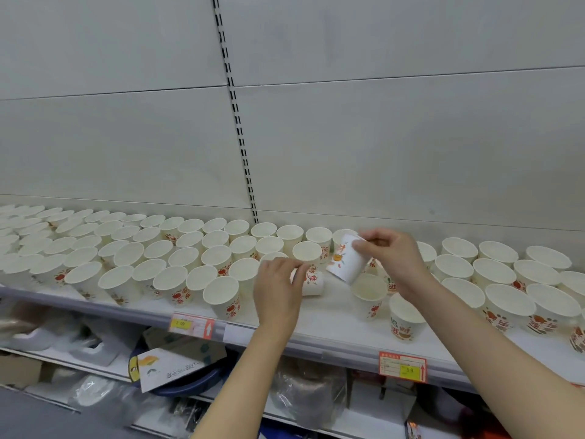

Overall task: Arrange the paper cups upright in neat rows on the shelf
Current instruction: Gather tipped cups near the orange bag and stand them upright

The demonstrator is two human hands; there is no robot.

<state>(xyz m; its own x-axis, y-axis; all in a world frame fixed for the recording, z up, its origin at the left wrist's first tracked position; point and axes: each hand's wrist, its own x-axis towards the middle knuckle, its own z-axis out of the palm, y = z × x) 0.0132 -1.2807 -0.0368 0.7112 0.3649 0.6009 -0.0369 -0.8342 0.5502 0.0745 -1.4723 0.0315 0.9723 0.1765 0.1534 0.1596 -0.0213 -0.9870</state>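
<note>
Right hand pinches an inverted white paper cup with orange print above the white shelf, left hand pinches an upright cup's rim; best flip the tilted one mouth-up, then seat it in the gap.
</note>
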